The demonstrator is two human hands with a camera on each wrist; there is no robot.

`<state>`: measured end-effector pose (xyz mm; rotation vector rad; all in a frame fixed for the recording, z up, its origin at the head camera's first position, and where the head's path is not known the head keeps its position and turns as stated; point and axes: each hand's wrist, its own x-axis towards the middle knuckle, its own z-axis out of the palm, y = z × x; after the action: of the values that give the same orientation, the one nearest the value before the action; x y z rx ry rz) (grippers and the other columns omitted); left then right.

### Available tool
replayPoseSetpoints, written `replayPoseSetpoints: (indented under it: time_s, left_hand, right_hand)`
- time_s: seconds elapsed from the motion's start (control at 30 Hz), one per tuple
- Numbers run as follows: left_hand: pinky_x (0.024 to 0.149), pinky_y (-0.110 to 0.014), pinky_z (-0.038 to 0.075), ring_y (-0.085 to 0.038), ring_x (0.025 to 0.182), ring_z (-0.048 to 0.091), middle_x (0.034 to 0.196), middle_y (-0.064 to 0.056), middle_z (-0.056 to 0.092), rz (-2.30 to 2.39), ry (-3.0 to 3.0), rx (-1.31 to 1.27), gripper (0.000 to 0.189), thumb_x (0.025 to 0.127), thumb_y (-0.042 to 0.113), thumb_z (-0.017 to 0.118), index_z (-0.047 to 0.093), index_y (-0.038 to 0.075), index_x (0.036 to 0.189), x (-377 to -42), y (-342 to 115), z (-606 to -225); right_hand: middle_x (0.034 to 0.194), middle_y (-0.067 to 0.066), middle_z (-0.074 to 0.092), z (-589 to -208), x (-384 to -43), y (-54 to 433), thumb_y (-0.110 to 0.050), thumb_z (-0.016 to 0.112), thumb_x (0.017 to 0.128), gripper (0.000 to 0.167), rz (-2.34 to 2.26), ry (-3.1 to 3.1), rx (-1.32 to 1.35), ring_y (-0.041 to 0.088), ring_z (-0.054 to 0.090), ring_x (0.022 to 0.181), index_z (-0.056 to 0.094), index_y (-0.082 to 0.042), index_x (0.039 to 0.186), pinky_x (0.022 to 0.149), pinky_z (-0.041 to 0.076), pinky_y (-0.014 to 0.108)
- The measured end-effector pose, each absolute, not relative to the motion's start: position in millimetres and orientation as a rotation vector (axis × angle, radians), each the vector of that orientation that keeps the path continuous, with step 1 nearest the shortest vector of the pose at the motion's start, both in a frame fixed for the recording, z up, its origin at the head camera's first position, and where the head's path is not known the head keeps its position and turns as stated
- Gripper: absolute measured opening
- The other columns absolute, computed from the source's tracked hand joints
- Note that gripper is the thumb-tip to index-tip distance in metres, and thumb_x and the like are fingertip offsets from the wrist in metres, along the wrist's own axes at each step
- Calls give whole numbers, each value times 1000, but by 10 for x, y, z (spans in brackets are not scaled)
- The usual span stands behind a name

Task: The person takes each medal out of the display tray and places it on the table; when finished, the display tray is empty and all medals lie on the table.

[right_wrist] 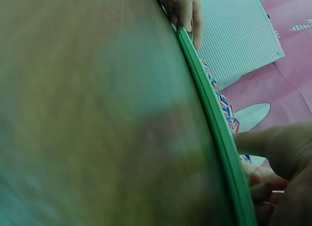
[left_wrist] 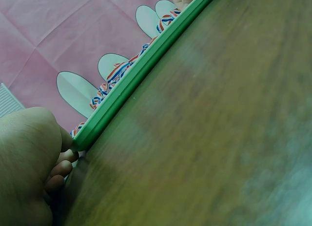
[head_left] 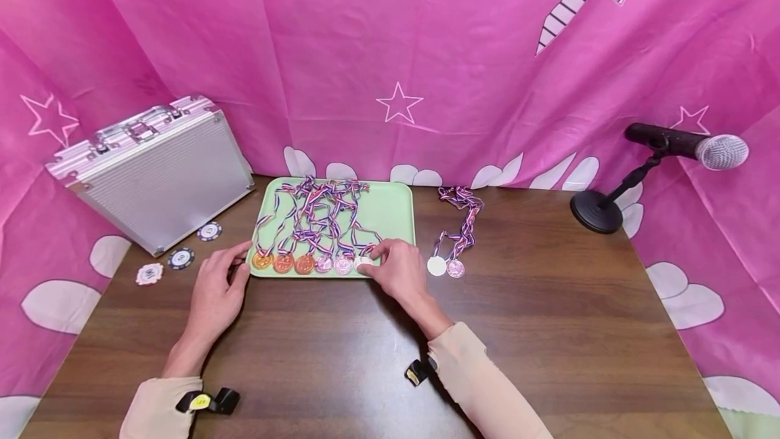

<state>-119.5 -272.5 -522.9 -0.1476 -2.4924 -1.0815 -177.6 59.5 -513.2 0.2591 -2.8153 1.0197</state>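
A pale green tray holds a row of medals along its front edge, their striped ribbons tangled behind them. Copper-coloured medals lie at the left of the row, silvery ones to the right. My left hand grips the tray's front left corner, thumb and fingers about the rim in the left wrist view. With thumb and fingers, my right hand pinches the silver medal at the row's right end, partly covering it. In the right wrist view the tray wall hides that medal.
Right of the tray, two silvery medals with ribbons lie on the wooden table. A silver case stands at the left behind several poker chips. A microphone on a stand is at the right, before a pink curtain.
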Motion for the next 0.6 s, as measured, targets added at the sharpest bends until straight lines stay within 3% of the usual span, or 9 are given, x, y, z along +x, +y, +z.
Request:
replayPoseSetpoints:
  time_s: [0.2, 0.27, 0.47, 0.6]
  left_hand:
    - [94, -50, 35, -43, 110, 57, 118, -28, 69, -1079, -2495, -144, 41, 102, -8, 64, 67, -6, 142, -1191, -2728, -5224]
    - [94, -50, 35, -43, 110, 57, 118, -28, 69, -1079, -2495, -143, 41, 102, -8, 64, 67, -6, 142, -1185, -2728, -5217]
    - [94, -50, 34, -42, 109, 57, 117, -28, 69, -1076, -2491, -144, 41, 101, -8, 64, 67, -6, 142, -1189, -2726, -5216]
    - [94, -50, 34, -42, 109, 58, 117, -28, 69, -1075, -2493, -145, 41, 101, -8, 65, 68, -6, 142, -1197, -2726, -5230]
  right_hand:
    - [73, -13, 67, -5227, -1798, 643, -29, 97, 83, 25, 1187, -2766, 264, 7, 58, 65, 73, -23, 87, 64, 47, 31]
    - [76, -9, 72, -5086, -1729, 663, -21, 93, 87, 21, 1279, -2715, 286, 7, 59, 64, 72, -19, 87, 64, 46, 30]
    - [78, 1, 75, -4833, -1699, 772, -7, 88, 91, 10, 1416, -2643, 279, 6, 63, 66, 78, -8, 92, 65, 53, 24]
    - [79, 5, 77, -4767, -1725, 891, -6, 86, 92, 7, 1566, -2572, 200, 4, 63, 65, 82, -5, 99, 60, 51, 20]
